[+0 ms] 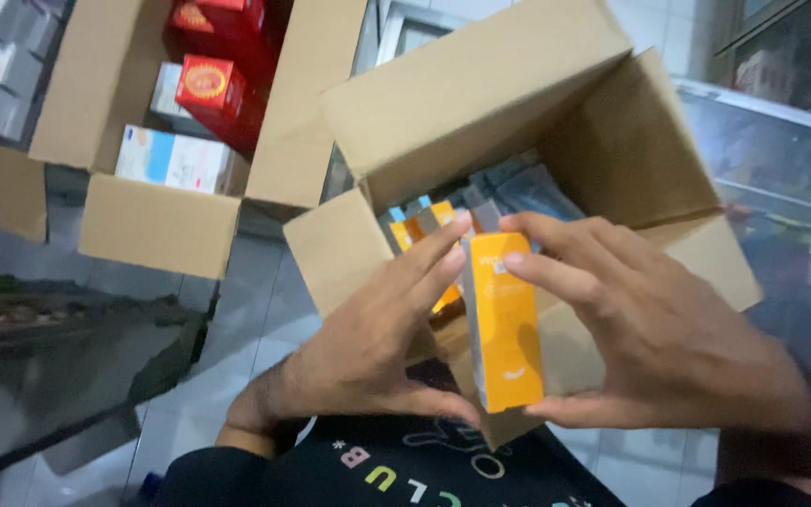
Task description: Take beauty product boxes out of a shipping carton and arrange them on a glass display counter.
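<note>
Both hands half-hide orange carton; box contents blurred.

The left hand covers the near wall of the open carton, and the right hand hides its right front corner. Behind the fingers, the packs inside are a blue and orange blur, too smeared to count. The second carton runs off the top edge, as do its red boxes. Both forearms leave the frame at the bottom.
</note>
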